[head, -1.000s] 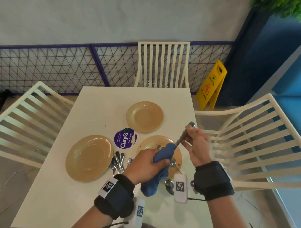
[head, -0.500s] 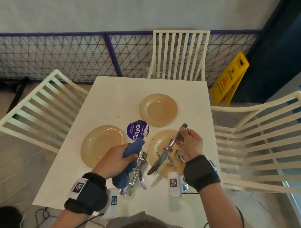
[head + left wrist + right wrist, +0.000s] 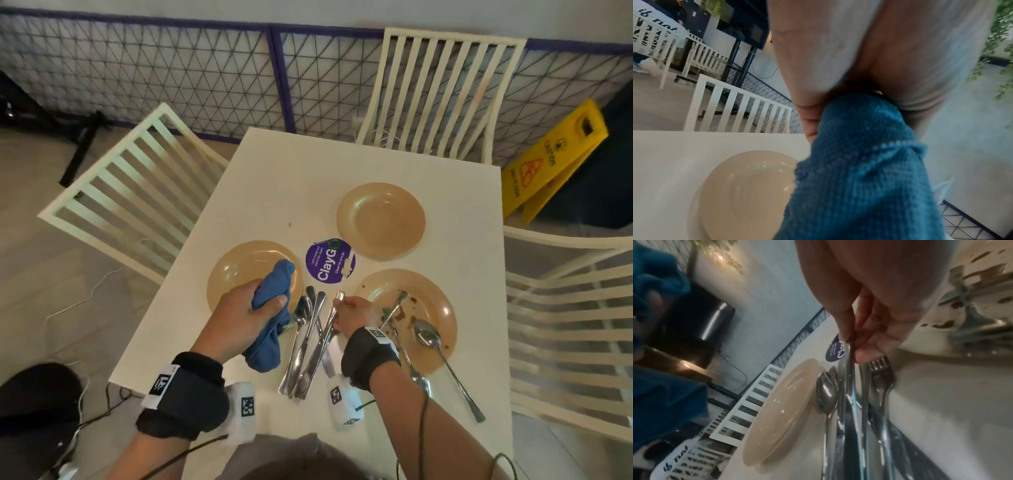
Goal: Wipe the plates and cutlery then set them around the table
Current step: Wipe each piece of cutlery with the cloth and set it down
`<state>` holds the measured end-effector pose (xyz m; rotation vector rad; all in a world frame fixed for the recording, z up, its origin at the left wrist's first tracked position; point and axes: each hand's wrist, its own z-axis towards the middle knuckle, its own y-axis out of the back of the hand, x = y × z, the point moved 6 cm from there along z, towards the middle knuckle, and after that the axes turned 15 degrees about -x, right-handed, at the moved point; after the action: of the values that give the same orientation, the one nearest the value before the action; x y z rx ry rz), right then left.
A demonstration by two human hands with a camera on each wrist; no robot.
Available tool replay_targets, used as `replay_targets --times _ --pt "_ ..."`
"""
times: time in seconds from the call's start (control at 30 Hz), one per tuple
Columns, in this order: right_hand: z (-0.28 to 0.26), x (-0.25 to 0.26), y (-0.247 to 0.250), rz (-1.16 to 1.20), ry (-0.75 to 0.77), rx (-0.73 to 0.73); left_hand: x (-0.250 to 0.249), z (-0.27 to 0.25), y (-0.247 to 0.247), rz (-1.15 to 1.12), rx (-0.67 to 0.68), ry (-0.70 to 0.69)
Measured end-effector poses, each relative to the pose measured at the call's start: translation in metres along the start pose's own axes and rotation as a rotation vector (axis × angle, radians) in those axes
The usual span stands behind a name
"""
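My left hand (image 3: 251, 310) grips a bunched blue cloth (image 3: 272, 308) (image 3: 859, 170) over the right rim of the left tan plate (image 3: 239, 270) (image 3: 748, 191). My right hand (image 3: 352, 310) pinches the handle of a knife (image 3: 325, 334) (image 3: 851, 386), whose blade lies down among the cutlery pile (image 3: 303, 349) of spoons, forks and knives between the plates. A dirty plate (image 3: 435, 308) with crumbs holds a fork (image 3: 394, 308) and a spoon (image 3: 442, 356). A clean plate (image 3: 381, 219) sits farther back.
A round purple ClayGo sticker (image 3: 330, 262) lies mid-table. White slatted chairs stand at the left (image 3: 130, 192), far side (image 3: 442, 92) and right (image 3: 565, 322) of the white table (image 3: 294, 178). A yellow caution sign (image 3: 555, 161) stands on the floor at the far right.
The cloth slid off the knife, then my left hand carried it left to the left plate. My right hand brought the knife from above the dirty plate down onto the cutlery pile.
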<state>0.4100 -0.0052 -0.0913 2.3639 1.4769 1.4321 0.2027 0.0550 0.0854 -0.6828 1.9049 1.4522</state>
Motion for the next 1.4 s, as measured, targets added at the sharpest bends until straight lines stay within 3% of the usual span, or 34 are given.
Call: replay_targets --times 0.17,0.27,0.4,0.5,0.63,0.7,0.97,1.13,1.4 --pt "0.007 0.008 -0.001 -0.204 0.023 0.008 0.012 0.003 -0.004 -0.07 0.006 0.035" --pt "0.007 0.009 0.001 -0.199 0.016 0.054 0.012 0.003 -0.007 -0.069 0.009 0.025" --pt "0.007 0.011 0.035 -0.25 0.11 -0.009 0.007 0.0 -0.016 -0.099 0.027 0.029" --pt "0.016 -0.007 0.07 -0.497 0.169 -0.108 0.001 -0.004 -0.026 -0.109 0.039 0.02" --pt "0.016 -0.041 0.083 -0.764 0.194 -0.087 -0.011 -0.012 -0.043 -0.13 0.104 0.01" --pt "0.011 -0.046 0.085 -0.789 0.174 -0.103 -0.017 -0.017 -0.052 -0.129 0.139 0.0" --pt "0.007 -0.034 0.068 -0.768 0.266 -0.041 -0.025 -0.043 -0.074 -0.145 0.228 0.041" --pt "0.006 -0.031 0.07 -0.74 0.225 0.055 -0.031 -0.05 -0.075 -0.34 0.205 0.13" --pt "-0.034 -0.012 0.113 -0.1 0.171 0.193 -0.047 -0.046 -0.097 -0.578 0.214 0.331"
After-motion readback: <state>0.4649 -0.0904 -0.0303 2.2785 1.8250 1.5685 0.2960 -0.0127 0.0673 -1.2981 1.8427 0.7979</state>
